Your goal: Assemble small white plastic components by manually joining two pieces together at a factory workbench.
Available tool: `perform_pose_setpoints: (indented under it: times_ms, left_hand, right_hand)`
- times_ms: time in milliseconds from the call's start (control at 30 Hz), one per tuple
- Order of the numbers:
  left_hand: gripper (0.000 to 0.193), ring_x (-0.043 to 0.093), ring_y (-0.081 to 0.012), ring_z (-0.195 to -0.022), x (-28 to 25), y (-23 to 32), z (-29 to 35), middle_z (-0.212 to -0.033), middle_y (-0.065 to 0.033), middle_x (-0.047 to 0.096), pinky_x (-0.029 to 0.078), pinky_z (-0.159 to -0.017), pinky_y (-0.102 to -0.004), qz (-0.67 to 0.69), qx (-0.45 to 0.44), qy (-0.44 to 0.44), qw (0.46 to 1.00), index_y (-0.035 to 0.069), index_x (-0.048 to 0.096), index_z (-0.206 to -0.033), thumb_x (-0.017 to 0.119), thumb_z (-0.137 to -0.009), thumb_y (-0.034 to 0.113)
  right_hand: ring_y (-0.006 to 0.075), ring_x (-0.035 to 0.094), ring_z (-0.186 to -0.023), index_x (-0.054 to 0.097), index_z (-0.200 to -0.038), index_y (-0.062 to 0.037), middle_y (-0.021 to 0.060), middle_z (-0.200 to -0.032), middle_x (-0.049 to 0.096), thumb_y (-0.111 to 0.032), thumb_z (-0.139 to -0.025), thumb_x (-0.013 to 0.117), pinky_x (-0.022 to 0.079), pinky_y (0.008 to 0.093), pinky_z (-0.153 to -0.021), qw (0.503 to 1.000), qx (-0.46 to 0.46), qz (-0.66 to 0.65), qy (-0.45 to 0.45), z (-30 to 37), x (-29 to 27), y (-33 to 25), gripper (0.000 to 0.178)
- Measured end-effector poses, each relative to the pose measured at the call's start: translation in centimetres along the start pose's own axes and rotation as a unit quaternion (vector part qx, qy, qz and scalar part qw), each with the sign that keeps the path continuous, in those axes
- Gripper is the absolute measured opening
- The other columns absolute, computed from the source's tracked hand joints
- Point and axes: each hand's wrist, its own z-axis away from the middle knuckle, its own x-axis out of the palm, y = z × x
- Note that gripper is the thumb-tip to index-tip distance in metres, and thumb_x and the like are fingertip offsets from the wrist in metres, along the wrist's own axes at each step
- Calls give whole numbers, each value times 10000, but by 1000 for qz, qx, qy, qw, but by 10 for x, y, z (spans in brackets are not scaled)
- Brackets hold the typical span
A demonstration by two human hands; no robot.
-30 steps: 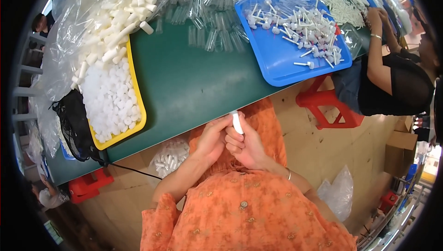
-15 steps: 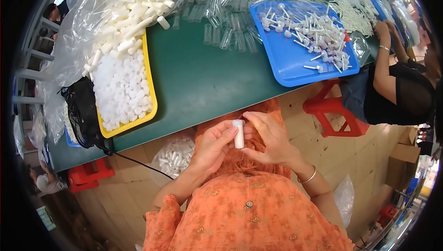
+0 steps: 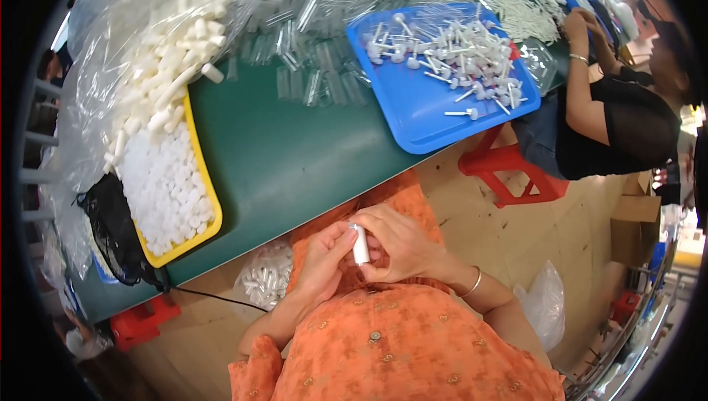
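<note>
Above my lap, just off the table's near edge, I hold a small clear tube [image 3: 361, 246] with a white filling, tilted slightly. My left hand [image 3: 322, 255] pinches it near its upper end between thumb and fingers. Around its other side curls my right hand [image 3: 404, 245], its fingertips at the top and its thumb by the lower end. Some of the fingers are hidden behind the tube and each other.
A yellow tray [image 3: 215, 209] of white caps and foam plugs [image 3: 158, 95] stands left. A blue tray [image 3: 420, 132] holds white stemmed pieces. Clear tubes [image 3: 317, 84] lie at the back. A bag of filled tubes [image 3: 265, 279] sits below. A co-worker [image 3: 616, 117] works at right.
My right hand has closed in around the tube, which now tilts more. Both hands are slightly lower and further left in view. The whole view has shifted and turned a little.
</note>
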Motion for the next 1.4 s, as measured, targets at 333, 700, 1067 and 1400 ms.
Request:
perform_pose_setpoints:
  times_ms: [333, 700, 1067, 1400]
  left_hand:
    - [323, 674, -212, -638, -142, 14, 84, -773, -124, 701, 537, -559, -328, -361, -121, 197, 904, 6, 651, -1052, 692, -887, 280]
    - [108, 670, -292, -698, -60, 146, 55, -744, -140, 671, 516, -641, -353, -628, 172, 194, 733, 20, 657, -945, 597, -900, 98]
    - [319, 605, -348, -896, -120, 269, -88, -927, -168, 608, 497, -736, -400, -831, 385, 285, 283, 82, 596, -1158, 527, -870, -36]
    - [236, 615, -97, -782, -14, 100, 8, -923, -71, 683, 520, -690, -241, -503, 344, 144, 780, -21, 636, -1153, 624, -924, 33]
  right_hand:
    - [294, 615, -914, 670, -979, -5, 133, -970, 657, -22, -783, 699, 484, 375, -831, 965, 120, 209, 106, -45, -131, 45, 199]
    - [271, 659, -775, 680, -918, 30, 165, -851, 674, -68, -775, 720, 500, 359, -699, 932, 252, 251, -63, -57, -180, 102, 177]
    - [135, 639, -690, 582, -1000, 6, 114, -902, 663, -56, -944, 586, 562, 261, -607, 886, 301, -301, 185, -33, -119, 46, 84]
    - [145, 629, -870, 585, -1182, 29, 138, -1114, 621, -21, -927, 608, 552, 234, -687, 734, 303, -596, 123, -54, -16, 16, 261]
